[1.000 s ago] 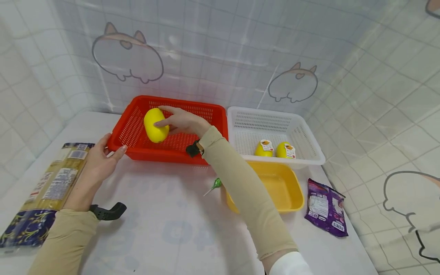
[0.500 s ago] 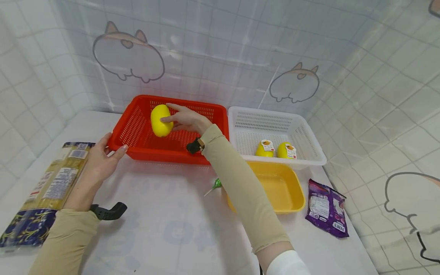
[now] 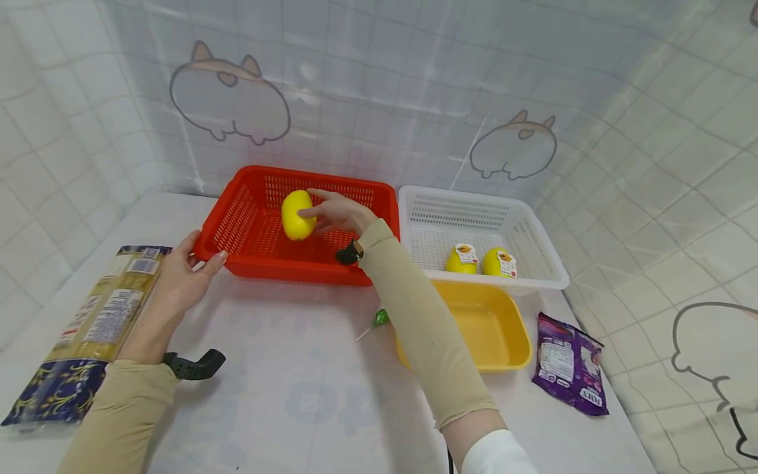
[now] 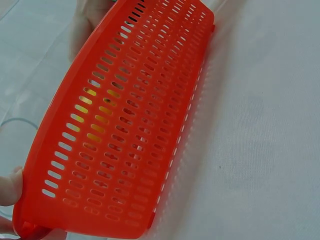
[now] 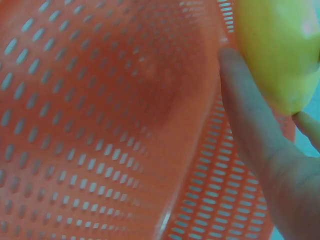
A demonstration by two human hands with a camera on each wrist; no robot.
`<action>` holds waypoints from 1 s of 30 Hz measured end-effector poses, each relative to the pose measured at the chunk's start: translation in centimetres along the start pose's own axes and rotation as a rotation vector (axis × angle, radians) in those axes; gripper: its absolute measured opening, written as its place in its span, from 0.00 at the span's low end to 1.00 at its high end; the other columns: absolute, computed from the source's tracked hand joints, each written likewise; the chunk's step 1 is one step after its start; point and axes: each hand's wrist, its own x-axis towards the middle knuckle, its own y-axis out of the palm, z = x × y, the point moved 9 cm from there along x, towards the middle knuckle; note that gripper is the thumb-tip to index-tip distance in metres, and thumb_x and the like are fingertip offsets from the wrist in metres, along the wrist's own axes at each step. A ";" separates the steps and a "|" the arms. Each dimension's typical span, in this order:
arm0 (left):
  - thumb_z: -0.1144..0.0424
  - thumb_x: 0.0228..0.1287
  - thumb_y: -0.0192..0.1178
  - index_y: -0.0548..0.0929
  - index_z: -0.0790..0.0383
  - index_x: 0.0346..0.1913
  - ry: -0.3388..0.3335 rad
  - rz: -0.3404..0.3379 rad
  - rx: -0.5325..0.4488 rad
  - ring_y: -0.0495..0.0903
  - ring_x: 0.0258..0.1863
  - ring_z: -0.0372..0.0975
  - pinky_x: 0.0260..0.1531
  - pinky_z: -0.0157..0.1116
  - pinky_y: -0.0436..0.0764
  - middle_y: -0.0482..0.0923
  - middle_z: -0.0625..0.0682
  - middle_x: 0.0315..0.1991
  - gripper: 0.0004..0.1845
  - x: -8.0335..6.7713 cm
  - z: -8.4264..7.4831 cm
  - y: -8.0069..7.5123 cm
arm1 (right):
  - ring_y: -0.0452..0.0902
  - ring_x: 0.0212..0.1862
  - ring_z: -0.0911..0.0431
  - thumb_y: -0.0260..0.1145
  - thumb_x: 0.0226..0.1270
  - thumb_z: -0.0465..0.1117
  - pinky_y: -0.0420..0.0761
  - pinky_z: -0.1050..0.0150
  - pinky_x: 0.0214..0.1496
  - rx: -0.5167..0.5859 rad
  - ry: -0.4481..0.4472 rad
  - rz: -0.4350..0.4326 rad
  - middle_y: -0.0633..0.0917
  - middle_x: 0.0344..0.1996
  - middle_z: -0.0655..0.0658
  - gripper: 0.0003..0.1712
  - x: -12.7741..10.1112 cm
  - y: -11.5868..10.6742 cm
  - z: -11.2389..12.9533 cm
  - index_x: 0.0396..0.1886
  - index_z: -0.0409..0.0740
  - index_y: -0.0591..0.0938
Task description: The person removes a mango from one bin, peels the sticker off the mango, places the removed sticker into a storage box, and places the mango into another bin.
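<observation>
My right hand (image 3: pixel 337 212) holds a smooth yellow mango (image 3: pixel 296 220) over the inside of the red perforated basket (image 3: pixel 296 271), thumb on its near side. In the right wrist view, fingers lie along the mango (image 5: pixel 280 50), with the basket's slotted wall (image 5: pixel 100 125) beside them. My left hand (image 3: pixel 185 276) grips the basket's near-left corner, thumb at the outer rim. From the left wrist view, the basket's long front wall (image 4: pixel 125 125) fills the middle, and yellow shows through its slots.
Right of the red basket, a white basket (image 3: pixel 426 243) holds two labelled yellow fruits (image 3: pixel 460 260). Before it are a yellow tub (image 3: pixel 485 329), partly behind my right sleeve, and a green lollipop (image 3: pixel 380 318). A purple packet (image 3: pixel 571 365) lies far right, a long pasta-like pack (image 3: pixel 112 316) left.
The right hand has carried the mango slightly rightward within the red basket's outline. The left hand keeps its hold on the corner. The whole head view has shifted a little.
</observation>
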 end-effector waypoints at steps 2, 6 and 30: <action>0.49 0.77 0.49 0.35 0.61 0.80 0.009 -0.002 -0.003 0.53 0.75 0.63 0.65 0.61 0.66 0.42 0.66 0.80 0.44 -0.1 -0.1 0.0 | 0.80 0.52 0.42 0.67 0.70 0.41 0.77 0.47 0.66 -0.030 0.021 0.006 0.67 0.67 0.44 0.44 0.1 0.0 -0.7 0.80 0.59 0.56; 0.49 0.77 0.49 0.34 0.61 0.80 0.016 -0.001 -0.008 0.53 0.75 0.63 0.65 0.60 0.66 0.42 0.66 0.80 0.44 -0.1 -0.2 0.0 | 0.80 0.53 0.43 0.66 0.71 0.42 0.79 0.49 0.64 -0.082 0.054 0.011 0.67 0.68 0.43 0.44 0.2 0.0 -1.8 0.80 0.57 0.55; 0.53 0.76 0.52 0.38 0.62 0.80 0.013 -0.041 0.018 0.57 0.74 0.63 0.64 0.60 0.68 0.47 0.68 0.79 0.43 -0.3 -0.6 -0.2 | 0.82 0.52 0.49 0.69 0.68 0.47 0.84 0.57 0.58 -0.178 0.090 0.011 0.69 0.68 0.41 0.45 0.9 -0.4 -3.7 0.78 0.41 0.58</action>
